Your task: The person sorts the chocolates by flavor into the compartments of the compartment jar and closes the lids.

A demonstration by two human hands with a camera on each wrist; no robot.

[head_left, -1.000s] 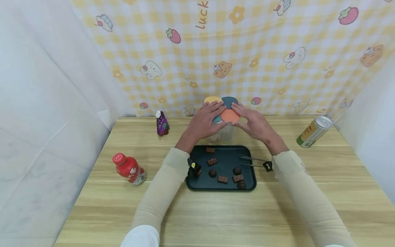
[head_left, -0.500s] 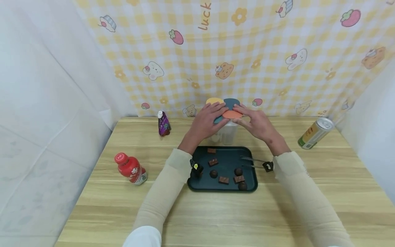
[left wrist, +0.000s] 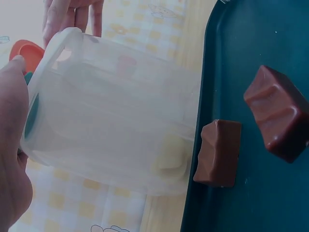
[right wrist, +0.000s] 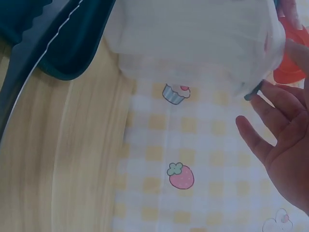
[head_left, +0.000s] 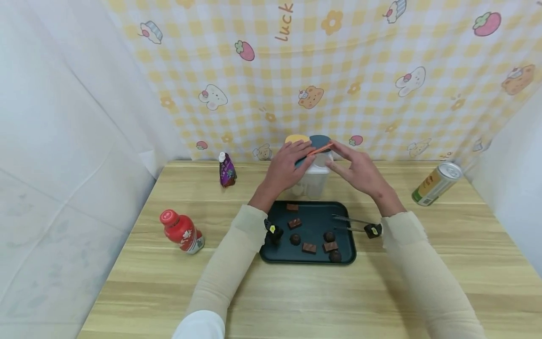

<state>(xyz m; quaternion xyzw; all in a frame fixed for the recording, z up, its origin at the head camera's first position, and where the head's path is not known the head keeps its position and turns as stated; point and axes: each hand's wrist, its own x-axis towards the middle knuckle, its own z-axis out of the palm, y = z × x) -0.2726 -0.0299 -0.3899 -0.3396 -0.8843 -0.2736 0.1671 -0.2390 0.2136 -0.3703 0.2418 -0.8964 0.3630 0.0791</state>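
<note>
A clear plastic storage container (head_left: pixel 316 182) stands upright behind the tray, topped with yellow (head_left: pixel 296 138), dark blue (head_left: pixel 318 140), teal and orange lid sections. The orange flap (head_left: pixel 320 149) is tilted up, with an opening beneath it. My left hand (head_left: pixel 282 168) rests on the left of the top, fingers extended over the lid and thumb near the orange flap. My right hand (head_left: pixel 360 172) touches the flap's raised edge with its fingertips; its thumb stands apart below. In the left wrist view a pale yellow lump (left wrist: pixel 170 152) shows low through the container wall.
A dark green tray (head_left: pixel 281 255) holds several chocolate pieces (head_left: pixel 309 247). Tongs (head_left: pixel 351 219) lie across its right edge. A red bottle (head_left: pixel 182 231) and purple pouch (head_left: pixel 227 170) stand left, a can (head_left: pixel 436 183) right. A patterned curtain (head_left: pixel 254 84) hangs behind.
The orange flap has gone from lying flat to tilted up, its right edge rising with my right fingertips. My left hand has stayed on the lid. The view has shifted slightly.
</note>
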